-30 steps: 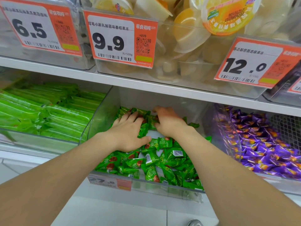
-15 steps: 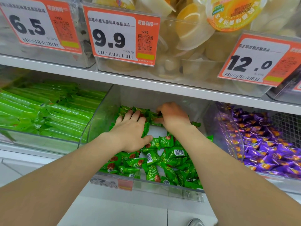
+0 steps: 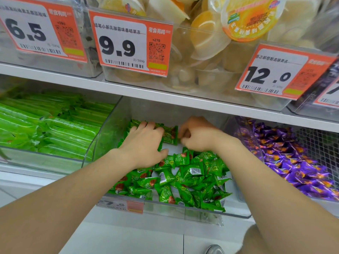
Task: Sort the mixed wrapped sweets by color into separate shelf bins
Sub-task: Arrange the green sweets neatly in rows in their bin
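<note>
Green wrapped sweets (image 3: 185, 173): loose heap in the clear middle bin (image 3: 102, 143), thickest toward its front rim, with a bare patch of floor showing mid-bin. Left grip (image 3: 145, 143): inside the bin at its back, fingers flat and spread on the sweets, holding nothing. Right grip (image 3: 198, 136): beside it at the bin's back, fingers curled against one green sweet; I cannot tell whether it has hold of it. Purple wrapped sweets (image 3: 293, 158): separate bin right of the middle bin. Green stick packs (image 3: 55, 125): bin to its left. Progress, as I judge it: no off-colour piece visible in the middle bin, so sorting looks nearly done; only what lies under my grips is left to check.
</note>
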